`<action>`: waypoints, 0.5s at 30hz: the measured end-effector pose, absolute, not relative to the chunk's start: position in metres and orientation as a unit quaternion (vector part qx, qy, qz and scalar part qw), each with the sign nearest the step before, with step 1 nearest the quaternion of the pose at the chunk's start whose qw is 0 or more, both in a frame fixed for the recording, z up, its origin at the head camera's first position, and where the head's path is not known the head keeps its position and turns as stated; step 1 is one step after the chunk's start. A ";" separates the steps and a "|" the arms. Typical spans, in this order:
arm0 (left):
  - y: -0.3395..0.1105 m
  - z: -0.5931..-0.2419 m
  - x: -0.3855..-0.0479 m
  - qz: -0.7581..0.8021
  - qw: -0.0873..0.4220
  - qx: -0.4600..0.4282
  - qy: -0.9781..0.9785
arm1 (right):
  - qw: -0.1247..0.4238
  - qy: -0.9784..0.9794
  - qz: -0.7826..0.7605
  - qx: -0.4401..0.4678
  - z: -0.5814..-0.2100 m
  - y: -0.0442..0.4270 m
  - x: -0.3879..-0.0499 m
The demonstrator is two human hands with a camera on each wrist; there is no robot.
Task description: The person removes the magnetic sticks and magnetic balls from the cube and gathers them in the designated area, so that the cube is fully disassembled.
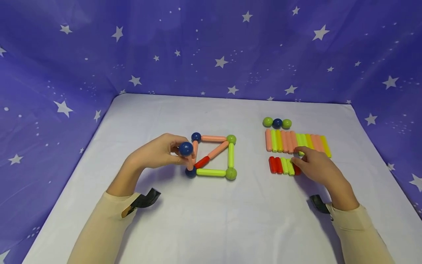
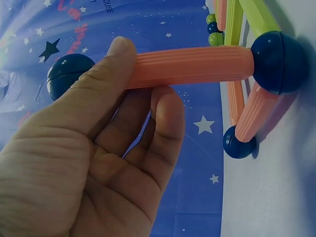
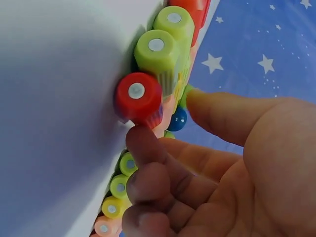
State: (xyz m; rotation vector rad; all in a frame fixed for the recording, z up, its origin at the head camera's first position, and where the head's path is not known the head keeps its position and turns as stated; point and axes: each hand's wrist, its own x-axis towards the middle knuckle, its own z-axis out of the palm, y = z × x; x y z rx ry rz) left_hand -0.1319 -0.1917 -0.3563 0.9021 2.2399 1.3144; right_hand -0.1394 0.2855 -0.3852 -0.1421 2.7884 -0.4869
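Note:
My left hand [image 1: 161,150] pinches an upright salmon magnetic stick [image 2: 192,66] between thumb and fingers. A dark blue ball [image 1: 186,148] caps its top, and its lower end meets another blue ball [image 2: 280,62] at a corner of a flat frame. Salmon and light green sticks [image 1: 211,172] form that frame, with blue and green balls [image 1: 231,173] at its corners and a red-and-salmon diagonal across it. My right hand [image 1: 318,167] is at the short row's right end; a fingertip appears to touch a short red stick [image 3: 138,96], while the thumb stands apart from it.
Behind the short sticks [image 1: 279,165] lies a row of longer salmon, green and yellow sticks [image 1: 288,142]. Two green balls and one blue ball [image 1: 277,123] sit beyond them. A starry purple cloth [image 1: 221,47] hangs around the white table [image 1: 211,227].

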 end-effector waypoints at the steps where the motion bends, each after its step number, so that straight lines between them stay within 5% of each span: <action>1: -0.191 -0.357 -0.132 0.470 0.193 0.323 0.798 | 0.155 0.973 -0.167 -0.045 -0.384 0.285 -0.140; 8: -0.189 -0.359 -0.133 0.478 0.202 0.333 0.787 | 0.154 0.975 -0.155 -0.034 -0.380 0.284 -0.141; 15: -0.189 -0.359 -0.133 0.480 0.223 0.318 0.786 | 0.088 0.970 -0.173 -0.143 -0.356 0.229 -0.143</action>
